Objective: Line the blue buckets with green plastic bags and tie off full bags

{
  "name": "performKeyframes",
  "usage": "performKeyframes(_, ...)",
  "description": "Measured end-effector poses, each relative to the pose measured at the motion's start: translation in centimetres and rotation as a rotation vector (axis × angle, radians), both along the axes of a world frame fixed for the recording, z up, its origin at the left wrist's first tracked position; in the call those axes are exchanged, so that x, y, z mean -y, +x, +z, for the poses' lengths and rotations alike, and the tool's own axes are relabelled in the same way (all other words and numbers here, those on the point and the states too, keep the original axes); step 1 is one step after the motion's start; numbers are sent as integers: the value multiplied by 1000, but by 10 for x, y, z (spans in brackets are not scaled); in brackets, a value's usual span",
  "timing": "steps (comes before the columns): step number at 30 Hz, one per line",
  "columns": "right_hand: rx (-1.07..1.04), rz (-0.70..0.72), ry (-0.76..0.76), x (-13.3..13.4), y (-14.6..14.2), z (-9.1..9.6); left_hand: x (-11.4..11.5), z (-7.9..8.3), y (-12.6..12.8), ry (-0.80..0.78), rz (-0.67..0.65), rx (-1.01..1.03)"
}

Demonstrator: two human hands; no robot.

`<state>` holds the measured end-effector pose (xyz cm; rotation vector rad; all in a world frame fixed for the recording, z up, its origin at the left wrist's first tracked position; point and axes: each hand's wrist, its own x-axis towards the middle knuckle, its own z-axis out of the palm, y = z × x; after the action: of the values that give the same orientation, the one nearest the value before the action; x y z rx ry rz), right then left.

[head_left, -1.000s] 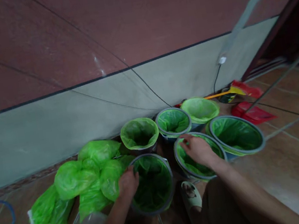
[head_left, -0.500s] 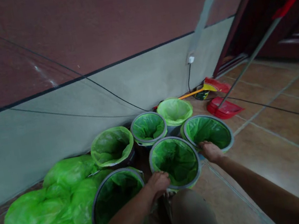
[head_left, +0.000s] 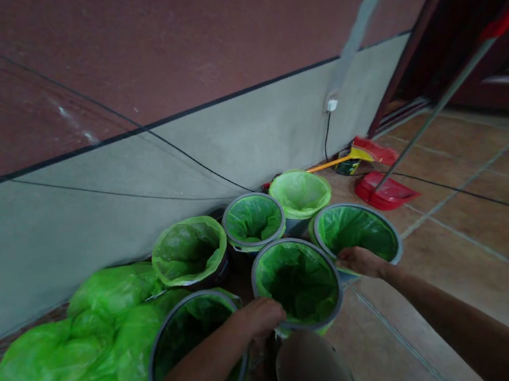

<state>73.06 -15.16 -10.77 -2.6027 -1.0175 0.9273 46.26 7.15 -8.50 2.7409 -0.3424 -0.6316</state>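
Several round trash bins lined with green plastic bags stand in a cluster on the tiled floor. My left hand (head_left: pixel 264 314) is closed at the left near rim of the front middle bin (head_left: pixel 297 282). The fingers of my right hand (head_left: pixel 360 262) are curled where that bin meets the right bin (head_left: pixel 356 232); I cannot tell which of the two rims they grip. Under my left forearm is the front left bin (head_left: pixel 189 325), partly covered by the arm. Behind stand the back left bin (head_left: pixel 189 250), the back middle bin (head_left: pixel 253 218) and a pale green-lined bin (head_left: pixel 300 193).
Green plastic bags (head_left: pixel 88 335) lie heaped at the left along the wall. A red dustpan (head_left: pixel 385 190) with a long handle and a yellow-red broom (head_left: pixel 364 151) are beyond the bins. A black cable (head_left: pixel 479 189) crosses the floor. My knee (head_left: pixel 314 372) is at the bottom.
The view has shifted slightly. The front middle bin and my left hand sit a little further left and nearer to me; both hands keep nearly the same places at the rims.
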Motion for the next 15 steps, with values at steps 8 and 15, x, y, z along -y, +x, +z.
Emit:
performKeyframes(8, 165, -119, 1, -11, -10, -5, -17, 53, 11, -211, 49, 47)
performKeyframes(15, 320, -84, -145, -28, -22, -2, -40, 103, 36, -297, 400, 280)
